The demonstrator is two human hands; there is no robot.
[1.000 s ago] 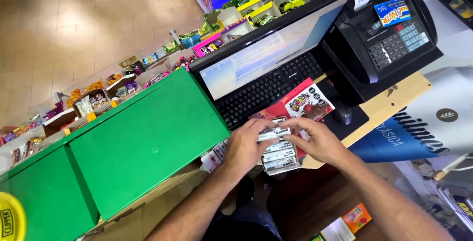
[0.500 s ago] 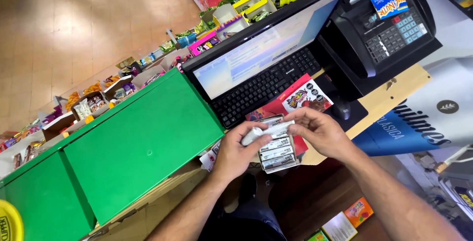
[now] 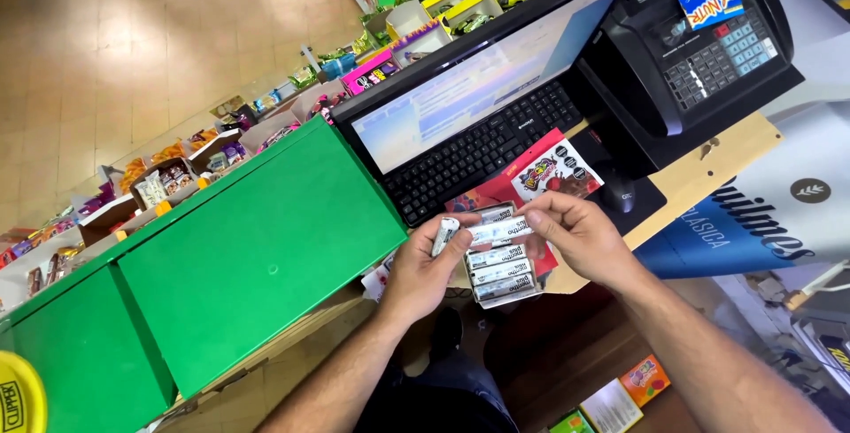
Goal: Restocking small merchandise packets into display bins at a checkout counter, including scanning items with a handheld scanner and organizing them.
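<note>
A green surface (image 3: 257, 256) fills the left. Your left hand (image 3: 423, 269) pinches one small white roll (image 3: 444, 235) in its fingers. Beside it, your right hand (image 3: 580, 234) pinches another white roll (image 3: 498, 232) above a stack of rolls (image 3: 503, 275), just before the black keyboard (image 3: 482, 150) and card terminal (image 3: 708, 43).

We see a plain bright green counter top (image 3: 257, 265) beside a black keyboard (image 3: 482, 150). The small rolls (image 3: 500, 269) are white with dark print. The flat packet (image 3: 549, 172) is red with dark round shapes. The terminal (image 3: 699, 43) is black, with one green screen.
</note>
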